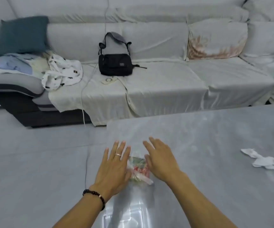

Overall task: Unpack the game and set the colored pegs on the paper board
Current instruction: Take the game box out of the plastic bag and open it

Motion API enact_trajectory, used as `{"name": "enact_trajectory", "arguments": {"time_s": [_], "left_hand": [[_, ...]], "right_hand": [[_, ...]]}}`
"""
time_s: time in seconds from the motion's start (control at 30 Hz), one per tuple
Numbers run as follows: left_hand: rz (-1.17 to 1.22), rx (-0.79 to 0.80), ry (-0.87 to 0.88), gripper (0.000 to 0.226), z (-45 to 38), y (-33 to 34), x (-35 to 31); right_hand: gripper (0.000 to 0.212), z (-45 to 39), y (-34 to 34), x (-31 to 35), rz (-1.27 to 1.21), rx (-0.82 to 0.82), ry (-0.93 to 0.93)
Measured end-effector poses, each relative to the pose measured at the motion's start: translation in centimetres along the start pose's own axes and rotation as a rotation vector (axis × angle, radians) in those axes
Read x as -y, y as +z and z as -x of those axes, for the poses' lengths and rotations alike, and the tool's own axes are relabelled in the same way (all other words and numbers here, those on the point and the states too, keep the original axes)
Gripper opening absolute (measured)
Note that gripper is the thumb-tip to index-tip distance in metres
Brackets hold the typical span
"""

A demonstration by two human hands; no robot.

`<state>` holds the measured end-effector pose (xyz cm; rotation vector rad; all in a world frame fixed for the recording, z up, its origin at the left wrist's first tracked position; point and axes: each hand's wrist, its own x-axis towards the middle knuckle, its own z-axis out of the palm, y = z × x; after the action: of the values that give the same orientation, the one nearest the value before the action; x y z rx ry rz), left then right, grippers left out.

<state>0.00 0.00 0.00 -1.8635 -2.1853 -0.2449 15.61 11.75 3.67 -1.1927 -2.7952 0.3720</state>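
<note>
A: Pegs (138,168), where are they?

B: Packed in a clear plastic bag (140,174) lying on the grey worktop (215,137), near its 9 o'clock edge. Through the film they read as a blurred jumble of red, green and white.

A: And the hands?

B: Left hand (115,168) lies at 9 o'clock of the bag, fingers straight and spread, palm down, its inner edge touching the bag. It wears a ring and a dark bead bracelet (94,195) on the wrist. Right hand (161,162) sits at 3 o'clock of the bag, fingers stretched flat and slightly fanned.

A: So neither grip is clamped on anything?

B: Both are apart, flat, nothing pinched. Whether the right one touches the bag, I cannot tell.

A: Anything else on the worktop?

B: A crumpled white paper (261,159) well apart at 3 o'clock. At 6 o'clock of the bag sits something clear and glossy (126,213), too blurred to name.

A: Beyond it?

B: A sofa (166,79) at 12 o'clock, carrying a black and grey backpack (115,58), a teal cushion (22,34) and loose clothes (62,73).
</note>
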Motion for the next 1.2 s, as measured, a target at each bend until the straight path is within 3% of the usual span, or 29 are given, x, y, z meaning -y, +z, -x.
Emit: {"name": "enact_trajectory", "arguments": {"time_s": [0.13,0.2,0.37,0.53,0.63,0.67,0.73,0.77,0.83,1.0,1.2], "left_hand": [[0.017,0.155,-0.04,0.07,1.0,7.1,-0.4],[0.062,0.218,-0.072,0.06,1.5,10.3,-0.6],[0.131,0.166,-0.101,0.029,0.8,12.9,-1.0],[0.154,0.088,-0.087,0.024,-1.1,14.2,-1.0],[0.165,0.025,-0.05,0.02,-2.7,14.5,-1.9],[0.187,0.005,-0.036,0.018,-3.2,14.6,-2.3],[0.234,-0.011,-0.021,0.015,-3.9,14.6,-2.9],[0.25,-0.021,-0.012,0.014,-4.1,14.7,-3.0],[0.264,-0.042,0.013,0.014,-4.3,14.9,-3.2],[0.265,-0.078,0.058,0.01,-4.4,15.6,-2.3],[0.279,-0.023,0.012,0.004,-4.5,15.9,-1.6]], "right_hand": [[0.048,-1.2,7.6,-1.7,0.094,0.17,-0.101],[0.048,-2.0,10.8,-2.3,0.108,0.148,-0.138],[0.042,-3.8,14.6,-3.6,0.102,0.074,-0.222],[0.011,-4.3,14.8,-5.0,0.064,-0.012,-0.173],[0.008,-4.0,13.8,-6.8,-0.055,0.018,-0.121],[0.009,-3.9,13.3,-7.4,-0.133,0.05,-0.094],[0.04,-4.1,12.5,-8.3,-0.331,0.084,-0.008],[0.043,-4.3,12.4,-8.7,-0.373,0.094,0.016],[0.018,-5.0,12.5,-9.0,-0.265,0.077,-0.019],[0.031,-5.9,13.1,-10.3,-0.229,-0.036,0.01],[0.012,-5.7,12.3,-14.0,-0.196,-0.134,0.195]]}}
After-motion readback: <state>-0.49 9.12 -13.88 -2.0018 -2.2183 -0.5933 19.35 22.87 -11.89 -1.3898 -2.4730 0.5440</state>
